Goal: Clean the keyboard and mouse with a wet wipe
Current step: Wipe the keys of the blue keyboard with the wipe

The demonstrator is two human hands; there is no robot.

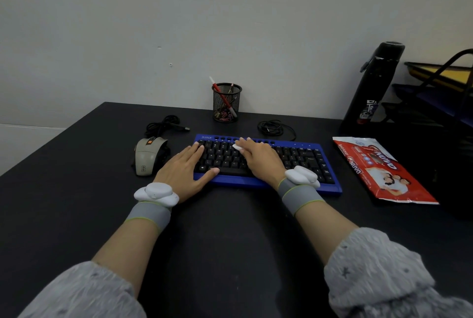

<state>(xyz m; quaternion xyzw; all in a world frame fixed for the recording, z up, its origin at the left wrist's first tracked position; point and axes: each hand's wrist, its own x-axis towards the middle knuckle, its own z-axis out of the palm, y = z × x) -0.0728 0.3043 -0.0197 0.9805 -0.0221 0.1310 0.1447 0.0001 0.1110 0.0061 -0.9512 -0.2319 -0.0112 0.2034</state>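
Observation:
A blue keyboard [302, 161] with black keys lies in the middle of the black desk [230, 228]. My right hand [258, 160] lies flat on its upper middle keys and presses a small white wet wipe [237, 147], most of which is hidden under the fingers. My left hand [188, 168] rests flat on the keyboard's left end, fingers spread, thumb on the front edge. A grey mouse [147, 155] with an orange wheel sits just left of the keyboard, apart from both hands.
A red wet wipe pack [381, 171] lies to the right of the keyboard. Behind it stand a black bottle [371, 87] and stacked paper trays [440, 92]. A mesh pen cup [226, 102] and coiled cables [272, 128] sit by the wall.

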